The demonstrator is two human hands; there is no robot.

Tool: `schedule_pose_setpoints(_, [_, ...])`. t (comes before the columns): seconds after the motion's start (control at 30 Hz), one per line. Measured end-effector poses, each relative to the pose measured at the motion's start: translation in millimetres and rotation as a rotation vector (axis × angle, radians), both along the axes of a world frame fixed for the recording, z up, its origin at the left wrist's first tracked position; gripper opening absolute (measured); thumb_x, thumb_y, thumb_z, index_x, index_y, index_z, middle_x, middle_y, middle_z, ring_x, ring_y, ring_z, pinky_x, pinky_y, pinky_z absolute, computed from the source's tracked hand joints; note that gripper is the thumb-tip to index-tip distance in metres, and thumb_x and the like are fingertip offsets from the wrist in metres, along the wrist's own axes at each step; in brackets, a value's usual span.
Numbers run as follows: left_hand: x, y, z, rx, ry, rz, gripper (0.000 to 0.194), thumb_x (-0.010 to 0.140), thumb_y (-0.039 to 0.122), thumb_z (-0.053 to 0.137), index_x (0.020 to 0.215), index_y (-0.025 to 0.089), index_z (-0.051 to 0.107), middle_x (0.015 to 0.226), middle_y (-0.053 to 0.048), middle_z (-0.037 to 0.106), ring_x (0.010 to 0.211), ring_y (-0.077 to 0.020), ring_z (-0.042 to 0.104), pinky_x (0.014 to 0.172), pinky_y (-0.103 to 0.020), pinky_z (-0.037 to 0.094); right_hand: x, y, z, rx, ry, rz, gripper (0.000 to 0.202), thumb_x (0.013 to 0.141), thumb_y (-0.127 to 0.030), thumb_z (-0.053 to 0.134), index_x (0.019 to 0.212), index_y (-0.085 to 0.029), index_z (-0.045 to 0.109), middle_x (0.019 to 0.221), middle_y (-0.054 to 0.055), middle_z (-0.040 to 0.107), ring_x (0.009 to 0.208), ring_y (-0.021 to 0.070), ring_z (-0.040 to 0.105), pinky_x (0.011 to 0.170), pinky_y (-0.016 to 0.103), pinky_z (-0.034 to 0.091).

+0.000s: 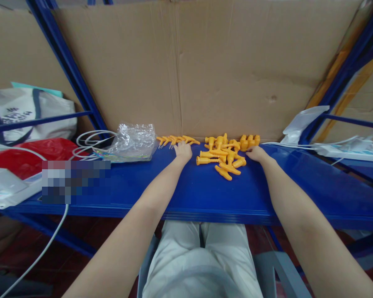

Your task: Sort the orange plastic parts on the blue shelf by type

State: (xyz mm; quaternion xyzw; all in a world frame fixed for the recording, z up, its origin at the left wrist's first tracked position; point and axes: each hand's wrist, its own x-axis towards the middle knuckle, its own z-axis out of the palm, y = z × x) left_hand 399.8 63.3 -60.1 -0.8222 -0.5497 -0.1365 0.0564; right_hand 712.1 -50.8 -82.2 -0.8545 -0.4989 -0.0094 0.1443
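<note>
Yellow T-shaped corkscrews [164,140] with metal spirals lie in a slanted row at the back of the blue shelf. My left hand [183,152] lies at the right end of this row, fingers stretched forward over a yellow handle [191,140]. Right of it is a loose pile of yellow plastic handles and tubes [219,154], one with a ribbed shaft [207,160]. Several short yellow tubes [250,141] stand upright at the back right. Just in front of them, my right hand [257,154] has its fingers drawn together; what they hold, if anything, is hidden.
A clear plastic bag [133,142], coiled white cables [90,142] and a red bag [52,153] lie to the left. Cardboard [220,70] walls off the back. Blue posts [68,62] frame the shelf. A white power strip [348,152] lies right.
</note>
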Motion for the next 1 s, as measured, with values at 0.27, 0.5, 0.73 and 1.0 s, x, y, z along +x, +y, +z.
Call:
schedule_pose_setpoints(0.27, [-0.7,9.3,-6.3,0.001,0.022,-0.011,0.05,0.098,0.017,0.032,0.135,0.024,0.065,0.145,-0.014,0.058,0.136,-0.0314,0.05,0.112,-0.048,0.036,-4.7,-1.3,1.3,-0.016,-0.011,-0.018,0.034,0.087,-0.025,0.053,0.112,-0.019,0.075,0.113,0.013,0.074,0.115,0.0317,0.067,0.097,0.04,0.053])
schedule_pose_setpoints(0.5, [-2.0,5.2,-2.7,-0.048,-0.012,-0.002,0.05,0.094,0.015,0.036,0.134,0.018,0.065,0.144,-0.019,0.058,0.137,-0.0342,0.05,0.112,-0.051,0.037,-7.3,-2.1,2.9,-0.006,0.008,-0.027,0.035,0.086,-0.025,0.054,0.112,-0.017,0.075,0.115,0.016,0.074,0.115,0.0345,0.067,0.097,0.043,0.054])
schedule_pose_setpoints(0.73, [-1.2,7.9,-3.9,-0.045,-0.071,0.001,0.048,0.095,0.016,0.037,0.131,0.017,0.068,0.143,-0.019,0.059,0.136,-0.0341,0.051,0.112,-0.047,0.041,-9.7,-3.2,4.5,-0.009,0.001,-0.032,0.037,0.087,-0.024,0.053,0.116,-0.018,0.075,0.121,0.014,0.073,0.119,0.0333,0.066,0.099,0.041,0.054])
schedule_pose_setpoints(1.0, [-3.7,27.2,-4.9,-0.171,-0.262,0.039,0.034,0.092,0.024,0.057,0.122,0.023,0.073,0.136,-0.011,0.067,0.128,-0.0278,0.059,0.106,-0.038,0.048,-11.8,-3.9,6.0,-0.018,0.002,-0.022,0.038,0.087,-0.022,0.052,0.116,-0.015,0.075,0.121,0.017,0.073,0.12,0.035,0.065,0.099,0.044,0.053])
